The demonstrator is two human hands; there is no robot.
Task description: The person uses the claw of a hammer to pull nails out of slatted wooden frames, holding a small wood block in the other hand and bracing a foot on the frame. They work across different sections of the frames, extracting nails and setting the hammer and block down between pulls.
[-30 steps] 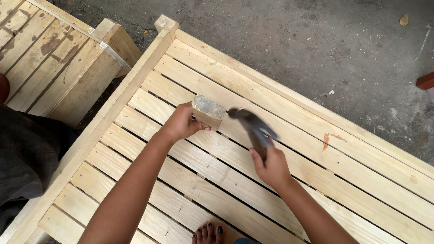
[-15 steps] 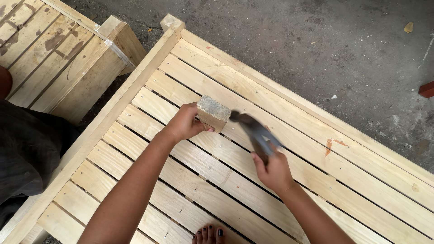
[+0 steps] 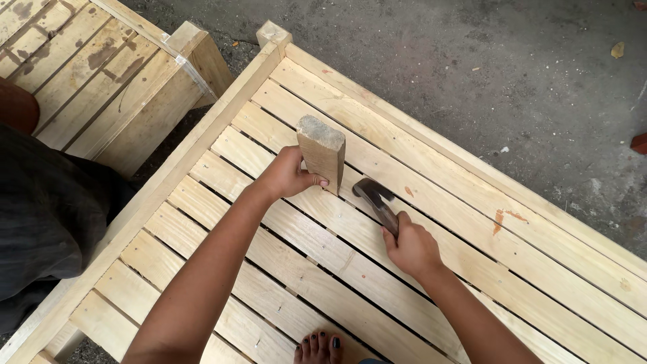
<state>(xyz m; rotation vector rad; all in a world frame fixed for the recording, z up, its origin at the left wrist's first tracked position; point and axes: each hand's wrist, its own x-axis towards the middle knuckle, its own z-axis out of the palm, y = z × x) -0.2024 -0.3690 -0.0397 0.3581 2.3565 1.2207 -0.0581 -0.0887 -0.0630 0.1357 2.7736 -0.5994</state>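
My left hand point(image 3: 288, 174) grips a short wooden block point(image 3: 322, 152) and holds it upright on the pale slats of a large wooden slatted frame point(image 3: 472, 222). My right hand point(image 3: 411, 246) holds a hammer point(image 3: 375, 199) by its handle. The dark hammer head sits low over a slat, just right of the block's lower end. Whether the head touches the slat or the block I cannot tell. My bare foot point(image 3: 319, 347) with dark nails rests between slats at the bottom edge.
A second, more stained slatted wooden frame point(image 3: 101, 74) lies at the upper left. Dark cloth, part of a person point(image 3: 47, 216), sits at the left edge. Grey concrete floor point(image 3: 512, 74) runs beyond the frame, with a red brick piece point(image 3: 639, 143) at far right.
The hammer has swung down from a raised, blurred position to rest low beside the block. The block now stands more upright in my left hand.
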